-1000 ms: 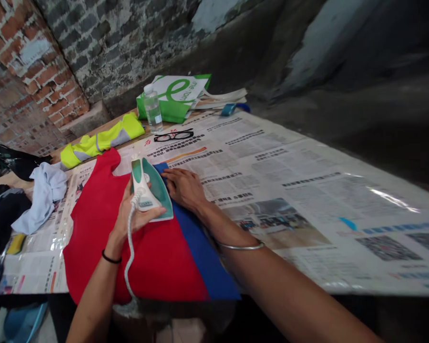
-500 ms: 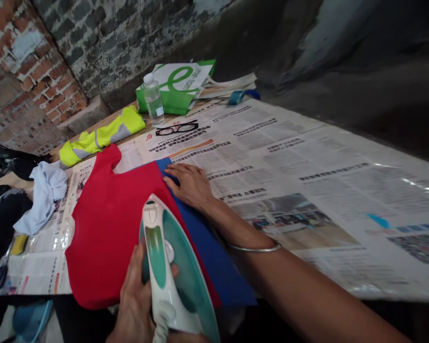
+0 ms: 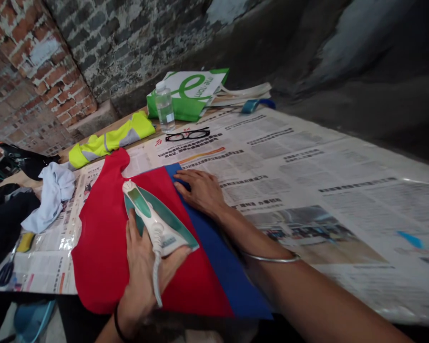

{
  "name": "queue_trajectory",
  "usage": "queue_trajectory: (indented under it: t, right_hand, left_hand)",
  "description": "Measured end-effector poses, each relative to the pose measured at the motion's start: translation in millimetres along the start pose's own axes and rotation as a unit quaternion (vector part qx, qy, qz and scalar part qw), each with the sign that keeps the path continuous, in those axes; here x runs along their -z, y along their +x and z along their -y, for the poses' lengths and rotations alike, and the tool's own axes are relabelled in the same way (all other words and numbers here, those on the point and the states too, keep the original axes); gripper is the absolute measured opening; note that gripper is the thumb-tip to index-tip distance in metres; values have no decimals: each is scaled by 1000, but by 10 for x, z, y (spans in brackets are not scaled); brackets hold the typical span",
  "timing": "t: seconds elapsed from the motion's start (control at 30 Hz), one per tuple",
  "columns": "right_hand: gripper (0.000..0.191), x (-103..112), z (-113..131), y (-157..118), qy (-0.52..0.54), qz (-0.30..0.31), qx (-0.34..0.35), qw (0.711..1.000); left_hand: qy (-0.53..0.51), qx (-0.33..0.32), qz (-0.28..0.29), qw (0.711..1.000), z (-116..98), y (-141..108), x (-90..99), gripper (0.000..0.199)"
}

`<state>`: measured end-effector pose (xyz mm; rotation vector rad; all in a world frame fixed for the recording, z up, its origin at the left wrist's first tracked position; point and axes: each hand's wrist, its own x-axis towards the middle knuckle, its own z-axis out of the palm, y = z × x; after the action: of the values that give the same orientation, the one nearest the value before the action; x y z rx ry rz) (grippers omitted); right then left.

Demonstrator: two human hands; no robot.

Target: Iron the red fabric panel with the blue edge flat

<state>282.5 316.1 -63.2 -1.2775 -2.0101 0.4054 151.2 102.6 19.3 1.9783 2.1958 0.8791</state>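
Observation:
My left hand is wrapped round the handle of a white and green iron, which rests on a red cloth piece. The iron's tip points away, toward the notch in the cloth, and its cord hangs over my left hand. Blue cloth shows along the right side of the red piece. My right hand lies spread and flat on the far end of the blue strip, its fingers pointing left near the red edge.
Newspaper covers the table. Glasses, a clear bottle, a green and white bag and a yellow vest stand or lie at the back. At left are a pale cloth, a yellow sponge and dark scissors.
My left hand has slid the iron away from me and left over the red cloth, and its tip has turned further left. My right hand stays on the blue strip. The view has shifted slightly.

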Motion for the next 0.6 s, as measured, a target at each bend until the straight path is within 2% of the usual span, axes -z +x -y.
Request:
queue_trajectory:
  t: [0.1, 0.2, 0.3, 0.4, 0.43, 0.5, 0.53, 0.6]
  right_hand:
    - [35, -3, -13, -13, 4, -7, 4, 1000]
    - [35, -4, -11, -15, 5, -7, 2, 1000]
    - [35, -8, 5, -3, 2, -5, 0, 1000]
    - [34, -12, 10, 11, 0, -7, -3, 1000]
    - [34, -12, 6, 14, -1, -8, -3, 1000]
    - [35, -14, -12, 12, 0, -6, -1, 1000]
    - [35, -16, -24, 9, 1, -5, 2, 1000]
    - [35, -23, -52, 2, 2, -3, 9, 1000]
  left_hand:
    - [11, -58, 47, 997, 35, -143, 99, 79]
    - [18, -127, 88, 988, 224, -102, 360, 73]
    - [-6, -170, 106, 980, 444, 127, 761, 77]
    - [17, -197, 115, 974, 519, 548, 1088, 91]
    - [38, -214, 138, 966, 497, 713, 1134, 91]
    - [76, -275, 220, 933, 397, 1041, 1114, 83]
    - [96, -304, 267, 909, 332, 1194, 1061, 73]
    - [128, -353, 344, 860, 206, 1462, 918, 41]
